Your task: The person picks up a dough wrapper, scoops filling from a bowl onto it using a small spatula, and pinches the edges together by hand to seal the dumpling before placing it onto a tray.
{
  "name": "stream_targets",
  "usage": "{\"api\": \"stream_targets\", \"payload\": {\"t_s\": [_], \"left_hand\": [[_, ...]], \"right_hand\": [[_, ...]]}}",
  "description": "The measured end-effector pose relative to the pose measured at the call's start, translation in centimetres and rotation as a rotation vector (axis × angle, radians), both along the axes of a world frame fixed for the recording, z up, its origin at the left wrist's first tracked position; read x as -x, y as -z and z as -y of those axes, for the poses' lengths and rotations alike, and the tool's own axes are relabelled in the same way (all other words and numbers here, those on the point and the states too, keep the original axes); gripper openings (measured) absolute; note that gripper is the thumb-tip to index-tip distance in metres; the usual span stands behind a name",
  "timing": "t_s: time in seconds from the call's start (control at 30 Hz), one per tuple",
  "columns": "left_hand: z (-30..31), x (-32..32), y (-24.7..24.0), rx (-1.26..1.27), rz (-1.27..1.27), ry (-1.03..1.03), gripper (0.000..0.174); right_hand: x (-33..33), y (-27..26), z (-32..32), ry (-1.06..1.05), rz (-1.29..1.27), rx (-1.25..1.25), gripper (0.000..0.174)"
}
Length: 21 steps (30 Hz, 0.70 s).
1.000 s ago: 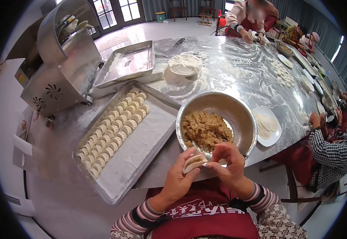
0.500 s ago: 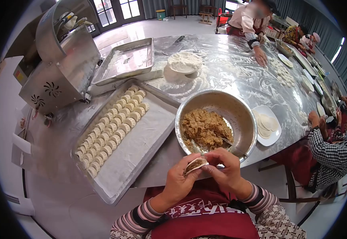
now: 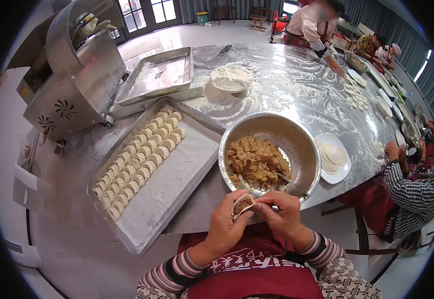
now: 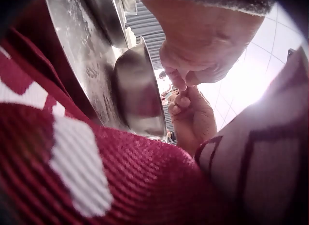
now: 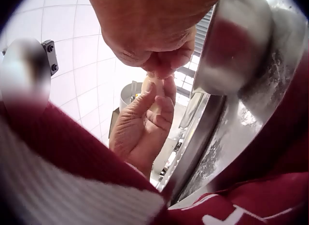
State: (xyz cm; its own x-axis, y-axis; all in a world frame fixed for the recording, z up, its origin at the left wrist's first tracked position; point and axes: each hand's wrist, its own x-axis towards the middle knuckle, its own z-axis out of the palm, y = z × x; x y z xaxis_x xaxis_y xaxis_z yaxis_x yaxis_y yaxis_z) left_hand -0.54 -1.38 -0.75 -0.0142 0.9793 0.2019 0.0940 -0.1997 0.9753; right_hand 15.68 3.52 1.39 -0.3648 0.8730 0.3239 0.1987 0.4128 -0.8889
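A dumpling (image 3: 242,205), its pale wrapper folded up around brown filling, is held over the near edge of the table. My left hand (image 3: 225,222) grips it from the left, thumb in front and fingers behind. At its right end, my right hand (image 3: 284,215) pinches the wrapper's edge between thumb and forefinger. In the right wrist view the pale wrapper (image 5: 153,89) shows between both hands' fingertips. Just beyond the hands stands a steel bowl (image 3: 306,149) of brown filling (image 3: 257,162), with a utensil handle leaning at its near right side.
Left of the bowl, a lined tray (image 3: 174,194) carries rows of finished dumplings (image 3: 137,164). A white plate of round wrappers (image 3: 332,158) sits to the right. Behind are a flour bowl (image 3: 231,78), a metal tray (image 3: 184,82) and a steel machine (image 3: 70,94). Other people work around the table.
My right fingers came down and closed in on the wrapper's right end. The dumpling tilted so more filling shows. Across the table, a person's arm reached out toward the dough pieces.
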Motion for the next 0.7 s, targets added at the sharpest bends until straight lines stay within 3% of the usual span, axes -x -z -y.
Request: {"api": "stream_targets", "payload": {"t_s": [0.17,0.23,0.33,0.53,0.63,0.7], "left_hand": [[0.1,0.2,0.3,-0.024,-0.08,-0.026,0.039],[0.2,0.2,0.2,0.007,0.008,-0.028,0.038],[0.2,0.0,0.0,0.008,0.008,-0.026,0.037],[0.1,0.2,-0.7,-0.017,-0.035,-0.003,0.028],[0.0,0.5,-1.8,-0.086,-0.126,0.008,0.026],[0.0,0.7,-1.8,-0.006,-0.074,0.041,0.027]], "right_hand": [[0.1,0.3,-0.5,0.025,0.041,-0.169,0.014],[0.3,0.3,-0.8,0.029,-0.054,-0.209,0.016],[-0.1,0.3,-0.8,-0.028,-0.038,-0.078,0.016],[0.1,0.4,-1.0,-0.029,-0.035,-0.218,0.018],[0.7,0.9,-0.3,0.03,-0.209,-0.07,0.017],[0.3,0.8,-0.5,-0.007,-0.17,-0.083,0.016]]}}
